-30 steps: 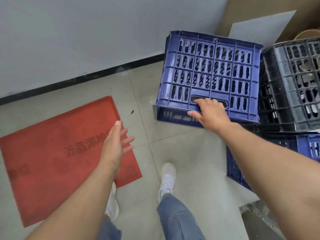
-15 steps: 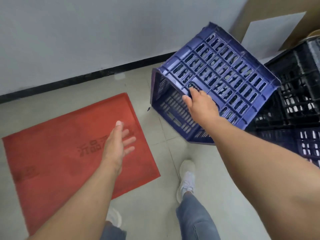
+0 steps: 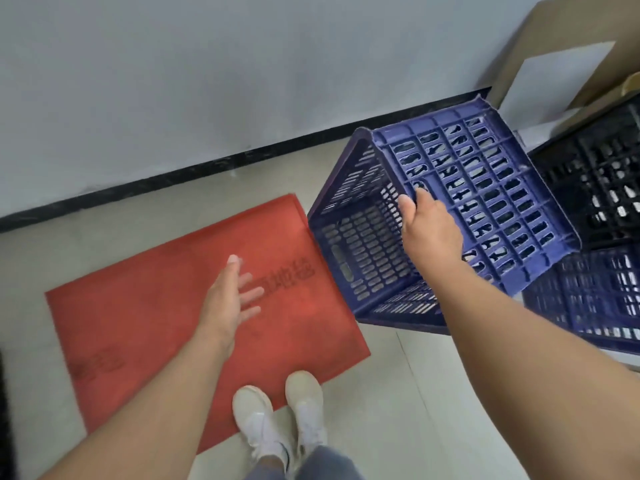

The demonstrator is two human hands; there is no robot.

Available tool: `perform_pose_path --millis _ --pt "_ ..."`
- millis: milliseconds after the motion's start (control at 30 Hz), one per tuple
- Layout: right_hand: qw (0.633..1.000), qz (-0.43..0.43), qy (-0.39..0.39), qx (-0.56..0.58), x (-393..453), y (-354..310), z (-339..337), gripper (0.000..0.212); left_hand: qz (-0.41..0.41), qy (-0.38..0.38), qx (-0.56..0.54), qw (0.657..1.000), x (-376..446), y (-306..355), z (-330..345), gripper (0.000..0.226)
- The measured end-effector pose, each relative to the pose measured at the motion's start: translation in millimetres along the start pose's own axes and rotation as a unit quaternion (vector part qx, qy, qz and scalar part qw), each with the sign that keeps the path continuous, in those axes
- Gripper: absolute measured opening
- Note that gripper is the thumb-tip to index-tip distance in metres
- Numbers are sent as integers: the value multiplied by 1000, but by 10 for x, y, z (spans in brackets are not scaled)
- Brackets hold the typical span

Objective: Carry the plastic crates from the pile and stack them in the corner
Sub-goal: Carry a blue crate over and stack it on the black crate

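Observation:
A blue slotted plastic crate (image 3: pixel 485 188) hangs tilted in the air, its open mouth turned down and to the left. My right hand (image 3: pixel 427 230) grips its side wall at the handle slot. To its right stands a black crate (image 3: pixel 602 188) on top of another blue crate (image 3: pixel 595 299), forming the pile. My left hand (image 3: pixel 232 292) hovers open over the red mat, fingers spread, holding nothing.
A red floor mat (image 3: pixel 156 306) with dark lettering lies on the tiled floor to the left. A white wall with a black skirting (image 3: pixel 207 164) runs behind. Cardboard (image 3: pixel 554 39) leans at the top right. My two white shoes (image 3: pixel 280 417) stand at the mat's near edge.
My right hand has lifted the blue crate off the pile and swung it left and towards me, tipping it further. My feet have stepped onto the mat's edge. The left hand stays open.

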State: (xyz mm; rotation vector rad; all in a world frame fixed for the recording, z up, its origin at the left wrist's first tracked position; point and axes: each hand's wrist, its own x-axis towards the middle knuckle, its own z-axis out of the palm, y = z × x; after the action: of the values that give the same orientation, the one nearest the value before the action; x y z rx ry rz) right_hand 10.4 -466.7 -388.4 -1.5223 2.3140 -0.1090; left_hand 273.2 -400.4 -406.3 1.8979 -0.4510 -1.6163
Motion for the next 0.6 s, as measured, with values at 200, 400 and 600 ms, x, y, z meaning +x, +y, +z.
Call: perform_pose_path --millis 200,400,600 --pt "999 6 17 30 -110 -383 -160 54 -21 41 -15 999 119 -54 -398 52" --pt "996 -25 -28 86 -397 -930 -177 57 -29 107 -13 994 72 -82 -849 52" --pt "963 1 -115 243 -558 -1411 421 58 -56 170 -7 984 169 -397 -1599 52"
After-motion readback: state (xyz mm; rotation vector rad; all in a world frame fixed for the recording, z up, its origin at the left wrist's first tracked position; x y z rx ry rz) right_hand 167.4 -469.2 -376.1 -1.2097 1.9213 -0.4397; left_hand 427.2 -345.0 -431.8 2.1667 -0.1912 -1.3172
